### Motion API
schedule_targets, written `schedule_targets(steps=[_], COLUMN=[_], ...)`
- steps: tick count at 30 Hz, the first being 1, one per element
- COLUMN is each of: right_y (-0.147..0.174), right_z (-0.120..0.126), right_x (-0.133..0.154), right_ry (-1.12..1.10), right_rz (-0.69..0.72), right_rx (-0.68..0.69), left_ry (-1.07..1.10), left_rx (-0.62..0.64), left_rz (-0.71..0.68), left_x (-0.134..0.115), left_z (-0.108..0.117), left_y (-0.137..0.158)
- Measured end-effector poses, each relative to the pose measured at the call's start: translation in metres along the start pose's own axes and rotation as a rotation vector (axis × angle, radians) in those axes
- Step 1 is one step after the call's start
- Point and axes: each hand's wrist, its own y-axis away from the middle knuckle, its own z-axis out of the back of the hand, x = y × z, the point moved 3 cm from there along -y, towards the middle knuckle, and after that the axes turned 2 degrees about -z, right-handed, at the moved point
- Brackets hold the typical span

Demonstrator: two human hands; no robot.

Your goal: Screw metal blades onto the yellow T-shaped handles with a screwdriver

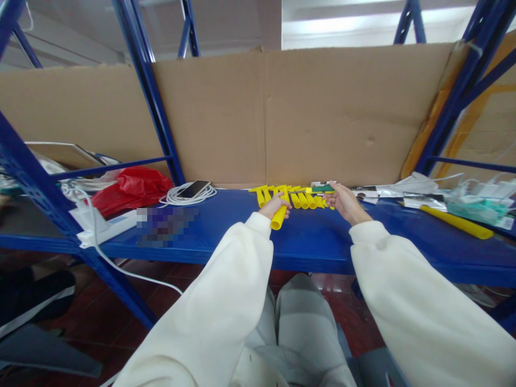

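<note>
My left hand (pixel 274 207) is closed around a yellow plastic tube (pixel 278 220), whose open round end faces me. A screwdriver (pixel 321 188) with a green and yellow handle is in my right hand (pixel 345 203), fingers wrapped at the handle's end. Its thin shaft points left toward the upper part of the tube; whether the tip touches cannot be made out. Behind and between my hands, several similar yellow tubes (pixel 304 202) lie side by side in a row on the blue shelf (pixel 310 236).
To the left are a phone (pixel 195 188) on a coiled white cable (pixel 173 198), a red plastic bag (pixel 131 188) and a white power strip (pixel 116 226). A long yellow tube (pixel 459 221) and clear plastic bags (pixel 479 196) lie right. A cardboard panel (pixel 322 118) closes the back.
</note>
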Motion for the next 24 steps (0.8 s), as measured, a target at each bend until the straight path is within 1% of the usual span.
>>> schedule_targets(steps=[4, 10, 14, 18, 24], right_y=[0.0033, 0.006, 0.0062, 0.0058, 0.0056], right_z=[-0.0014, -0.0044, -0.0045, -0.0038, -0.0033], right_x=[0.0019, 0.0058, 0.0064, 0.0057, 0.0043], right_ry=[-0.008, -0.063, -0.069, -0.039, -0.041], right_rz=[-0.015, -0.071, -0.033, 0.022, -0.015], right_rx=[-0.002, 0.087, 0.121, 0.079, 0.005], left_ry=[0.015, 0.028, 0.027, 0.032, 0.004], left_rx=[0.0, -0.026, -0.025, -0.018, -0.011], left_rz=[0.007, 0.013, 0.018, 0.017, 0.035], left_x=[-0.0025, -0.004, -0.0033, -0.0026, -0.0016], left_z=[-0.0018, -0.0011, -0.001, -0.001, 0.0], left_y=[0.0047, 0.0072, 0.0062, 0.0045, 0.0024])
